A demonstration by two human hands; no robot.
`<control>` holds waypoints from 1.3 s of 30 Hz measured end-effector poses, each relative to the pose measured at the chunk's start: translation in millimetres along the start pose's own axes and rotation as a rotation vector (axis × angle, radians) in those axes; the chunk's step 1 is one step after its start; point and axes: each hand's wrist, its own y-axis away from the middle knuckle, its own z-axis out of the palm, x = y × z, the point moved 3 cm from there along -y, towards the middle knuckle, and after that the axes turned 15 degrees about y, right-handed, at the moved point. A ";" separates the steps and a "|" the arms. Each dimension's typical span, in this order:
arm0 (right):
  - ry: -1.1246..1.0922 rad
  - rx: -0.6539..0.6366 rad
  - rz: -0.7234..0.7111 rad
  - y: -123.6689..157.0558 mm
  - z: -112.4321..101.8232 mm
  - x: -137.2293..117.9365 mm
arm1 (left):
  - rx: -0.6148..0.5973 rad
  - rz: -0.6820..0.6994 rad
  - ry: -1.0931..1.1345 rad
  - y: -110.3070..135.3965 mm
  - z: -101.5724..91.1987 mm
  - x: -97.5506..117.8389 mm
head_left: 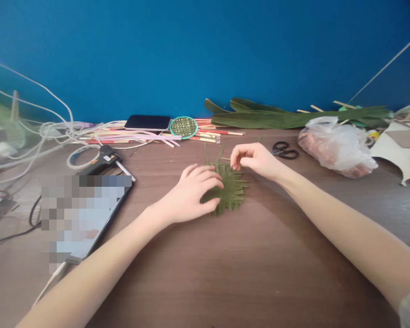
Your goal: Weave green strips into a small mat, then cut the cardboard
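Observation:
A mat woven from green leaf strips lies on the table, its strip ends sticking out along the edge. My left hand rests over the mat's left side, fingers apart and thumb stretched out, hiding part of the weave. At the mat's upper right edge is my right hand, its fingers curled in toward the thumb. Whether a strip is between those fingertips is too small to make out. Thin leaf strips point away from the mat's far edge. Black-handled scissors lie just beyond my right hand.
Long green leaves lie along the blue wall. Nearby are a round green-rimmed woven piece, a dark phone and sticks. A tablet, glue gun, tape roll and cables sit left; a plastic bag lies right.

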 end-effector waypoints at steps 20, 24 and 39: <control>0.149 0.343 0.138 -2.4 -8.9 27.9 | 0.132 -0.095 0.028 0.7 5.0 -17.4; 0.203 0.396 0.147 -0.4 -9.8 27.0 | 0.092 -0.116 0.062 1.2 7.9 -21.7; 0.214 0.557 0.219 4.2 -17.0 37.6 | -0.092 0.170 -0.032 2.9 6.2 5.4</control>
